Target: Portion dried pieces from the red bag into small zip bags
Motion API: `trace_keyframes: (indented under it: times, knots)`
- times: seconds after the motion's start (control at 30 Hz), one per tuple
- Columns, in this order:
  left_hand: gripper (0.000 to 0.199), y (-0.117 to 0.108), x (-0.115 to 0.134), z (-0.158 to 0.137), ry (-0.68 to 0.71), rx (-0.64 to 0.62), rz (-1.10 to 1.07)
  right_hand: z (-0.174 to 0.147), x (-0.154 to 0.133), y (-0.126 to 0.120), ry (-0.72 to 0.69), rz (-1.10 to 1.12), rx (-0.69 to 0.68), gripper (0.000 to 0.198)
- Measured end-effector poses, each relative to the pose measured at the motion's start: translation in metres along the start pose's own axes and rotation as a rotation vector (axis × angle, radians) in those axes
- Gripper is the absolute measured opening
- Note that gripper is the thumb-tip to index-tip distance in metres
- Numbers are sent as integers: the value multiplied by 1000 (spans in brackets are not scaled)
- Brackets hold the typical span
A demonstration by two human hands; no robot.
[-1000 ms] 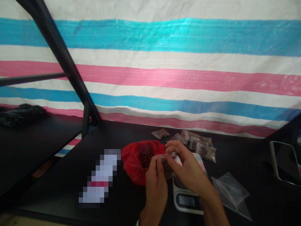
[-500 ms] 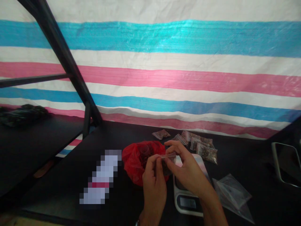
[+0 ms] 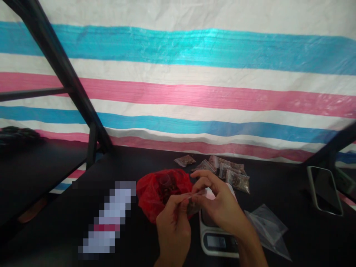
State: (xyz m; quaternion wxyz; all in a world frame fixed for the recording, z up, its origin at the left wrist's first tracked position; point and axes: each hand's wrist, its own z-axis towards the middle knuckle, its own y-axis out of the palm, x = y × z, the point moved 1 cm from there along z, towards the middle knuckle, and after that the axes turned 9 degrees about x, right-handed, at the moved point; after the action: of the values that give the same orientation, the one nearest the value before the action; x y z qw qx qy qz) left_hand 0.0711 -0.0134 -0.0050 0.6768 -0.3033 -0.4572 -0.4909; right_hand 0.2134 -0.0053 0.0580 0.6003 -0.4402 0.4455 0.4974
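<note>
Pinched between both hands is the top edge of a small clear zip bag (image 3: 196, 207) with dark contents, mostly hidden by the fingers. My left hand (image 3: 175, 226) is closed on the bag's left side. On its right side, my right hand (image 3: 219, 207) grips with thumb and fingers. Just behind the hands lies an open red plastic bag (image 3: 150, 196), with brown loose material and a clear cup-like rim inside. Partly under my right hand is a white kitchen scale (image 3: 205, 246) with a small display at its front.
Several filled zip bags (image 3: 237, 181) lie at the back of the black table (image 3: 125, 159). Flat clear bags (image 3: 267, 226) rest at the right, and a phone (image 3: 325, 191) leans farther right. A blurred-out white item (image 3: 111, 218) lies left. Black metal bars (image 3: 63, 70) and a striped sheet (image 3: 194, 92) stand behind.
The view has shifted slightly to the right, so things sit farther left. Both hands keep hold of the small zip bag, and the fingers have moved a little along its top edge.
</note>
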Motion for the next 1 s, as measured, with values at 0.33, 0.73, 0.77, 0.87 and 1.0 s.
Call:
trace_keyframes:
  times: [0.33,0.73,0.77,0.87,1.0]
  knots:
    - [17,2,10,2,351,48,133,8,3,-32,-156,-38,538,15]
    - [15,-9,3,6,371,140,174,17,64,-95,-21,1,1091,41]
    - [16,-9,3,6,379,140,179,15,64,-99,-19,-62,1125,40]
    - [16,-9,5,6,399,130,200,4,56,-126,15,-246,1221,36]
    - [15,-10,6,7,423,113,233,-27,40,-170,292,-652,983,26]
